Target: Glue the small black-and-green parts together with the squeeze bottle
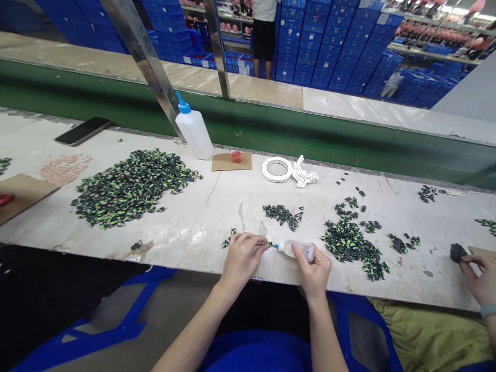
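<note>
My right hand [315,266] is wrapped round a small clear squeeze bottle [289,249], tipped on its side with its blue nozzle pointing left. At the nozzle's tip is a small black-and-green piece [270,244], pinched in the fingers of my left hand [244,254]. A few similar pieces [225,243] lie just left of my left hand. Beyond my hands is a small pile of dark slim pieces [282,214]. To the right of the bottle spreads a pile of black-and-green pieces [349,240].
A large heap of black-and-green pieces [132,186] lies left, with a phone [83,131] behind it. Along the back stand a white bottle [196,132], a tape roll [277,169] and crumpled tissue [304,174]. A co-worker's hand [480,279] holds a dark clump at far right.
</note>
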Demonstrator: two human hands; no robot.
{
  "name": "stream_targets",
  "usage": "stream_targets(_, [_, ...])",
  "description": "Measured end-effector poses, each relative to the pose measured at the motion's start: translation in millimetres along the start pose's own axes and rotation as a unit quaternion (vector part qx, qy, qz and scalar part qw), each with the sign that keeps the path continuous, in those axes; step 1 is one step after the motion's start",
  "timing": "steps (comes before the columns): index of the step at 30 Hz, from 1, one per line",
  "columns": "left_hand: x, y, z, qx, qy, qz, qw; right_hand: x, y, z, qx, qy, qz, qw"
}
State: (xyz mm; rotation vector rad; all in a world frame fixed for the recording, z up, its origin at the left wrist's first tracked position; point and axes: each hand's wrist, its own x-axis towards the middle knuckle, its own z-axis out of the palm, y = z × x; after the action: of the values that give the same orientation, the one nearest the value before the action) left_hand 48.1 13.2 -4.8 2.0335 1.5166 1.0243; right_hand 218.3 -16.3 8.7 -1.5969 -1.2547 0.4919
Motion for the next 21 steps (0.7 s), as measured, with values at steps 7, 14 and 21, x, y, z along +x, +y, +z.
stream_targets(7, [1, -1, -0.9, 0.000, -0.012, -0.003, 1.000, -1, 0, -1, 0.042, 0.037, 0.052, 0.997])
stream_targets(14, [5, 0, -5.5, -0.007, -0.060, -0.034, 0.998, 5, 4, -10, 0.160, 0.183, 0.102, 0.965])
stream_targets(21, [41, 4, -18.9, 0.023, -0.041, -0.032, 0.998, 20, 13, -10, 0.172, 0.144, 0.107, 0.969])
